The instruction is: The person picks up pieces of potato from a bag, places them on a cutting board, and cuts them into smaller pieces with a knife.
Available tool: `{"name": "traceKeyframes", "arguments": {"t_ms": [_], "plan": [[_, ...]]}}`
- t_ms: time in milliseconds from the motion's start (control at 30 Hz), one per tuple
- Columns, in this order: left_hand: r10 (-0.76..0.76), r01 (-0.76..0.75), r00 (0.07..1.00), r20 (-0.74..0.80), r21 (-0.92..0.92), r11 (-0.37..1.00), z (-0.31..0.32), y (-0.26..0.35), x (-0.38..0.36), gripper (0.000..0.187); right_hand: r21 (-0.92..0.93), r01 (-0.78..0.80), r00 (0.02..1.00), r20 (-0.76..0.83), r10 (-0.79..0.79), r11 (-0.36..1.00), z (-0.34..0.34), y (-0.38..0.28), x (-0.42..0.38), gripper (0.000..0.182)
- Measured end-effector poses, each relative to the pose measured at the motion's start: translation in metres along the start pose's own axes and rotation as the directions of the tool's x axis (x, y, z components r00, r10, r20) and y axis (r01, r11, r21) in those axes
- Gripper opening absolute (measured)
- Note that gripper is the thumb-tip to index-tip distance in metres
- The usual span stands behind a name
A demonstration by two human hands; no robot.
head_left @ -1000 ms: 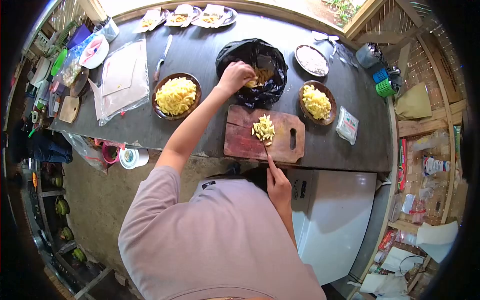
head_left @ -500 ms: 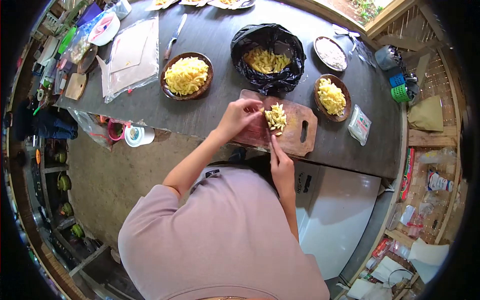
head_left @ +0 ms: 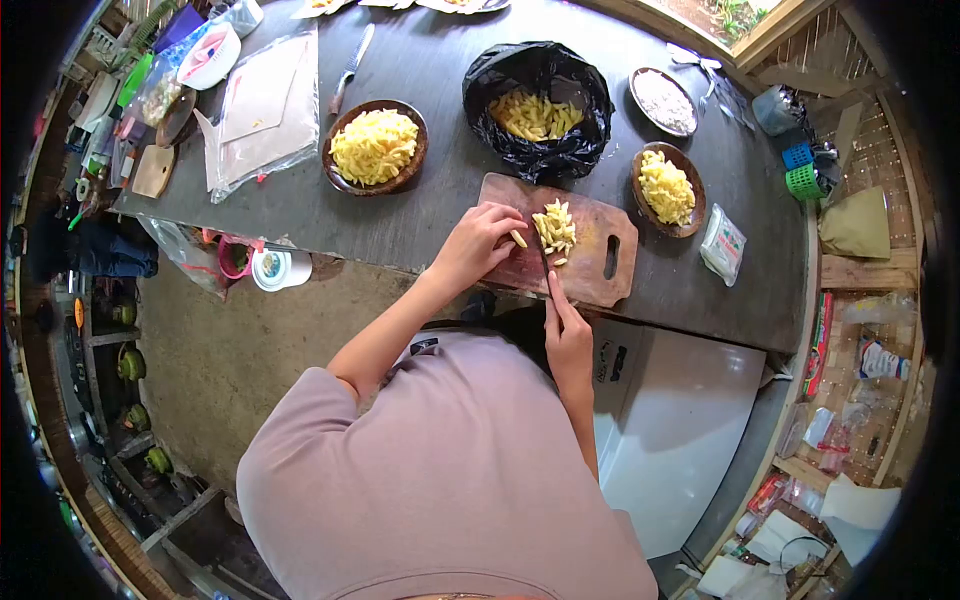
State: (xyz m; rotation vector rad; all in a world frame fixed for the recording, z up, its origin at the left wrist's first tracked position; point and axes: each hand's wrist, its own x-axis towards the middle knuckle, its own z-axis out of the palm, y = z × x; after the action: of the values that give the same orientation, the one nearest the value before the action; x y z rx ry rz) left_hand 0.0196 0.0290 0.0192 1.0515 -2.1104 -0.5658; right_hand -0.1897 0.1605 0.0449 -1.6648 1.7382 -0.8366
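On a wooden cutting board [head_left: 590, 275] lies a small heap of cut pale-yellow pieces [head_left: 556, 228]. My left hand [head_left: 478, 240] is over the board's left side, fingers pinched on a pale-yellow strip [head_left: 519, 238]. In my right hand [head_left: 568, 338], at the board's near edge, is a knife [head_left: 545, 255]; its dark, narrow blade points away from me, between the strip and the heap. The handle is mostly hidden by my fingers. Beyond the board, a black plastic bag [head_left: 540, 160] stands open with longer yellow strips [head_left: 535, 115] inside.
Wooden bowls of chopped yellow pieces stand left [head_left: 375, 147] and right [head_left: 667, 190]. Behind the right bowl is a plate of white powder [head_left: 664, 102]. A white packet [head_left: 722, 245] lies at right. Another knife [head_left: 352, 70] and plastic-wrapped sheets [head_left: 262, 120] lie at left.
My left hand has shifted slightly nearer the knife and lower, and the strip in its fingers now shows clearly. My right hand still grips the knife at nearly the same place.
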Motion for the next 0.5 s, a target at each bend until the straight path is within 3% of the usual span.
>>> {"name": "traceKeyframes", "arguments": {"t_ms": [167, 233, 367, 500], "plan": [[-0.047, 0.056, 0.996, -0.076, 0.115, 0.992, -0.004, 0.007, -0.006, 0.042, -0.037, 0.048, 0.998, -0.041, -0.050, 0.998, 0.001, 0.004, -0.005, 0.049], [-0.235, 0.251, 0.957, -0.167, 0.077, 0.965, -0.004, 0.010, -0.014, 0.037, -0.052, 0.016, 0.999, -0.038, -0.018, 0.999, 0.001, 0.001, -0.009, 0.049], [-0.328, 0.331, 0.931, -0.163, -0.008, 0.944, 0.005, 0.019, -0.020, 0.034, -0.049, -0.026, 0.999, -0.026, 0.025, 0.998, 0.003, 0.003, -0.013, 0.049], [-0.176, 0.197, 0.958, -0.224, 0.075, 0.977, 0.023, 0.013, -0.015, 0.039, -0.038, 0.016, 0.999, -0.038, -0.017, 0.999, 0.006, 0.004, -0.005, 0.049]]}}
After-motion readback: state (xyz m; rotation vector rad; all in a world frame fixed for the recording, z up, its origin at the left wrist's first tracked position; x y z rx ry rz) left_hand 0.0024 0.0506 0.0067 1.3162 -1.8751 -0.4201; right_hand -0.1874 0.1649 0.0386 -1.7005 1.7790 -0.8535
